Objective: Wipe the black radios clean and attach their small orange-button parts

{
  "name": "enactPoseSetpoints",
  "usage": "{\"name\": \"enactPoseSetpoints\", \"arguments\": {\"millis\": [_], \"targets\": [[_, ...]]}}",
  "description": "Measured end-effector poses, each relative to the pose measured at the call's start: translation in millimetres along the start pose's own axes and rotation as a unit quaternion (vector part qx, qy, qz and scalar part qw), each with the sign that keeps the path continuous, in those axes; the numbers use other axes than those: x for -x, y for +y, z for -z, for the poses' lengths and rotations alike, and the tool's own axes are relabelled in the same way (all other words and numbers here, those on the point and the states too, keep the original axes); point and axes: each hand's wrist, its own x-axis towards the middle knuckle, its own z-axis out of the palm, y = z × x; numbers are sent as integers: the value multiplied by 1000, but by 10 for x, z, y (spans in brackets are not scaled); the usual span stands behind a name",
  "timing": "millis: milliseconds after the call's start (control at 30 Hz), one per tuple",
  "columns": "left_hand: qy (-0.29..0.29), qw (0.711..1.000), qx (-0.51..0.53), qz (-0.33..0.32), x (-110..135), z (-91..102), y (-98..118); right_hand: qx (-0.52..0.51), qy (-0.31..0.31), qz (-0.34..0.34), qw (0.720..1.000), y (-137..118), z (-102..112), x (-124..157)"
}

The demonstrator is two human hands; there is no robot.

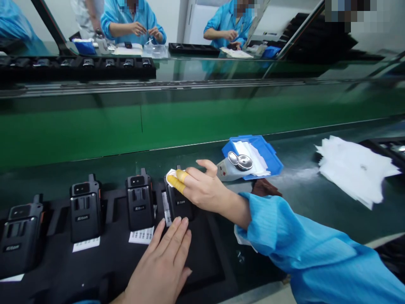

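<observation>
Several black handheld radios stand in a black tray [205,257] in front of me. My right hand [199,185], with yellow finger cots on two fingers, presses a small white wipe [171,174] against the top of the rightmost radio [179,202]. Its fingers are pinched on the wipe. My left hand [164,261] lies flat and open on the tray, fingertips touching the base of that same radio. Other radios [139,202] [85,207] [20,236] stand to the left with white barcode labels [141,234] below them.
A blue tray [268,154] holds white wipes and a white dispenser bottle with a metal cap [236,165]. A stack of white wipes [356,169] lies at the right. A green conveyor belt [190,122] runs behind. Across it, people in blue coats work at another bench.
</observation>
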Motion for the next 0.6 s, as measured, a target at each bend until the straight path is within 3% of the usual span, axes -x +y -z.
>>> {"name": "enactPoseSetpoints", "arguments": {"millis": [233,600], "targets": [[-29,1000,0,-10,24,-18,-14,16,-20,-65,998,-24,9,41],[-24,1000,14,-14,22,-24,-20,48,-31,-83,995,37,91,182]]}}
